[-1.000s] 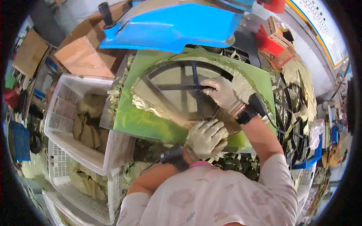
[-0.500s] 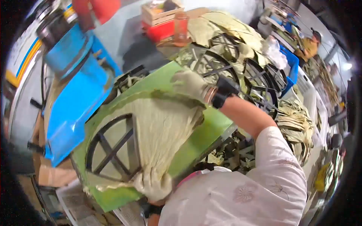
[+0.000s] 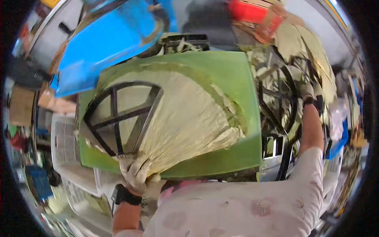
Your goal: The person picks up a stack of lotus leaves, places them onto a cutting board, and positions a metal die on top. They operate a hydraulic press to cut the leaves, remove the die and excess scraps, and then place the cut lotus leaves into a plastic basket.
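Observation:
A pale, wrinkled, fan-shaped sheet (image 3: 189, 106) lies spread over a green cutting board (image 3: 221, 162). On its left part rests a black fan-shaped frame with crossed bars (image 3: 136, 117), which looks like a cutting die. My left hand (image 3: 136, 170), in a pale glove, is closed round the sheet's gathered narrow end, beside the frame's lower corner. My right hand (image 3: 308, 91), also gloved, is stretched far right among more black frames (image 3: 290, 89) and pale material. Its fingers are too small and hidden to make out.
A blue machine arm (image 3: 106, 43) overhangs the board's back left corner. At the back are a red container (image 3: 248, 11) and an orange-brown clear jar (image 3: 270, 23). Pale sheets (image 3: 304, 43) are piled at the far right. White plastic crates (image 3: 67, 138) stand at the left.
The view has turned and shifted right. My right hand has left the board's far edge and reached out to the black frames. My left hand still grips the sheet's narrow end.

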A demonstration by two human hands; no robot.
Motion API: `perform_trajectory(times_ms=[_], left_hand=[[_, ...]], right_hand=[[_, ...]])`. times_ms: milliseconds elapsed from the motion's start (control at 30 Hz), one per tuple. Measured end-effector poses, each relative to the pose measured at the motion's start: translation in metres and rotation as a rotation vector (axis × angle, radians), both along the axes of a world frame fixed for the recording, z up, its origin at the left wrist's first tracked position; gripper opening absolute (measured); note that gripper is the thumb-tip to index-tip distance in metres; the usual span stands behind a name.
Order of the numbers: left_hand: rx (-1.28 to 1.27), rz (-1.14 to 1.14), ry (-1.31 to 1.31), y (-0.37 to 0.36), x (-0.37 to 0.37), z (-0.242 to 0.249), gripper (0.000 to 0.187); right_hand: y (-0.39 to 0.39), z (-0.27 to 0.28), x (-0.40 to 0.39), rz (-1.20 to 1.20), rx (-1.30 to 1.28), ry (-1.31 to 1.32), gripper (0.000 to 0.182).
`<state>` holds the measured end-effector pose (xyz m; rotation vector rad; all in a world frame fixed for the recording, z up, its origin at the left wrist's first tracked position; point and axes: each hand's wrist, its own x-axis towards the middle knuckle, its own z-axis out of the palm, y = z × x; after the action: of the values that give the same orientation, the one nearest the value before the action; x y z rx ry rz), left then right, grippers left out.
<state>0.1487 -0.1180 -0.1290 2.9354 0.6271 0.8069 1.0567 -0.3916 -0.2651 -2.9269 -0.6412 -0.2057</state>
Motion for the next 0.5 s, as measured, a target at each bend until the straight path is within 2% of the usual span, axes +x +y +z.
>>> perform_trajectory(times_ms=[67,167,333,433,467,500], left_hand=[[-0.028,-0.032,-0.066,0.001,0.002,-0.003,0.046],[-0.040,-0.014,-0.047,0.000,0.001,-0.002,0.050],[-0.086,-0.009,-0.048,0.000,0.003,0.007,0.047],[-0.101,0.008,-0.064,-0.002,0.002,0.009,0.047],[-0.097,0.029,-0.071,-0.002,0.001,0.009,0.047],[-0.075,0.016,-0.073,-0.001,0.002,0.008,0.047]], right_hand=[[0.000,-0.009,0.032,0.074,-0.030,0.023,0.029],[-0.005,-0.013,0.072,0.147,-0.632,-0.134,0.034],[0.022,0.050,-0.030,0.127,-0.541,-0.174,0.033],[0.031,0.074,-0.060,0.140,-0.554,-0.207,0.033],[0.025,0.059,-0.037,0.071,-0.622,-0.102,0.033],[0.032,0.110,-0.099,0.252,-0.814,-0.141,0.035]])
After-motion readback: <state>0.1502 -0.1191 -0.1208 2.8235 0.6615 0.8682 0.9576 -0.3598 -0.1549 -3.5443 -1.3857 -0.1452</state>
